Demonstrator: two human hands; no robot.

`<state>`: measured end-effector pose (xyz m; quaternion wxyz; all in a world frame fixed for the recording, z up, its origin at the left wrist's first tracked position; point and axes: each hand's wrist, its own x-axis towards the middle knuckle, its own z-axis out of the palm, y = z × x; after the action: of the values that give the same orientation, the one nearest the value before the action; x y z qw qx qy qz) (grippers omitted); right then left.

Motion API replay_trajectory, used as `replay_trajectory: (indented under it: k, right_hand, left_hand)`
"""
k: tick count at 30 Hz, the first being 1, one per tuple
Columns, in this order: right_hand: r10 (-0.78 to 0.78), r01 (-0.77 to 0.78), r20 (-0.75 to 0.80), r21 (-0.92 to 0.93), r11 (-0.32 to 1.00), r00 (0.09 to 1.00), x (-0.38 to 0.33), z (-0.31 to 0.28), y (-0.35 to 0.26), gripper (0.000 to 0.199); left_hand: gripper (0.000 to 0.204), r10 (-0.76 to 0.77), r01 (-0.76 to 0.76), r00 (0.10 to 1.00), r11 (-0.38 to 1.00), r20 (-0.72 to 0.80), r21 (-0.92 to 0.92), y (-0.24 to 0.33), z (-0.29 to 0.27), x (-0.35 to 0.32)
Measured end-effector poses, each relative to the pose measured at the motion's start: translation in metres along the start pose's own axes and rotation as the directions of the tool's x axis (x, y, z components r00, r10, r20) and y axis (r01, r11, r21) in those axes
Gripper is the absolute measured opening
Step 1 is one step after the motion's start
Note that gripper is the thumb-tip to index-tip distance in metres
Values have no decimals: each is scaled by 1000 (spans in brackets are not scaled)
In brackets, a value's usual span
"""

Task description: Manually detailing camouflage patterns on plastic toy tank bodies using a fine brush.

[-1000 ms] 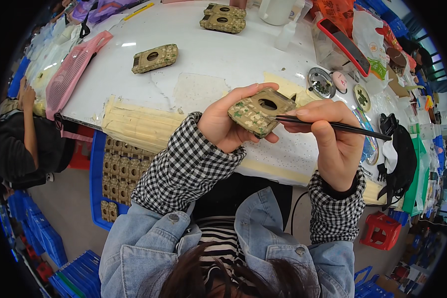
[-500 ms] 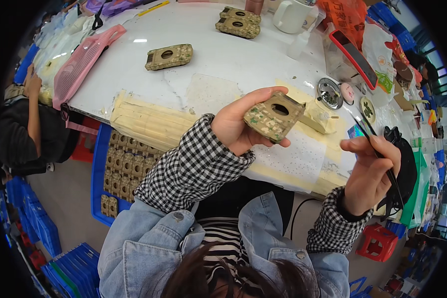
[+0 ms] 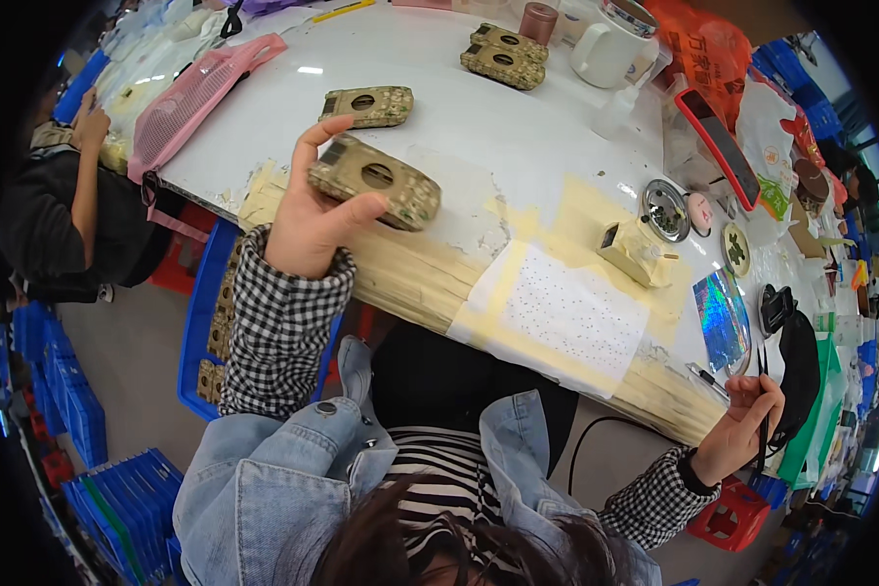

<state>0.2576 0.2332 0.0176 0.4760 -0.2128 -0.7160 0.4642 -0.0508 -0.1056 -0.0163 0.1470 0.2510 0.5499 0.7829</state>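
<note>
My left hand [image 3: 308, 220] grips a camouflage toy tank hull [image 3: 415, 193] with a round hole in its top, thumb along the near side. The hull is held above the table's taped front edge. Just beyond it lies a similar tank hull [image 3: 396, 103], and a pair of hulls [image 3: 503, 66] sits farther back. Low on the right, beside the table edge, my right hand [image 3: 731, 430] is closed around dark tweezers [image 3: 763, 435], their tips pointing up. A small tape-covered box [image 3: 645, 266] and a round metal dish [image 3: 665, 211] of small dark green pieces stand between the hands.
A blue tray [image 3: 197, 327] of tank hulls is below the table at left. A dotted white sheet [image 3: 566, 317] covers the front edge. A white mug [image 3: 601, 54] and red-cased phone [image 3: 721, 146] stand behind. Another person's arm [image 3: 86, 190] shows at far left.
My left hand has carried the tank hull leftward, away from the taped box. My right hand has dropped lower and slightly outward with the tweezers. The whole view has shifted a little.
</note>
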Motion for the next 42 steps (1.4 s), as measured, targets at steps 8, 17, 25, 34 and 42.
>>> replay_trajectory:
  k: [8,17,25,34,42]
  right_hand:
    - [103,-107,43,109,988,994,-9,12,19,26]
    - [146,-149,52,73,986,988,-18,3,27,25]
    - [162,-163,28,30,986,986,-23,9,35,25]
    - [148,-148,35,2,989,988,-24,5,39,28]
    - [117,-113,45,-86,990,992,-22,12,39,29]
  left_hand:
    - [68,-89,69,996,835,10,546,7,-51,24]
    - [63,-51,-123,984,496,170,859,7,-75,44]
    - [63,92,-339,939,100,331,935,18,-77,61]
    - [42,-120,-513,844,101,522,853,31,-66,88]
    - [37,-153,-669,728,54,668,741,26,-83,95]
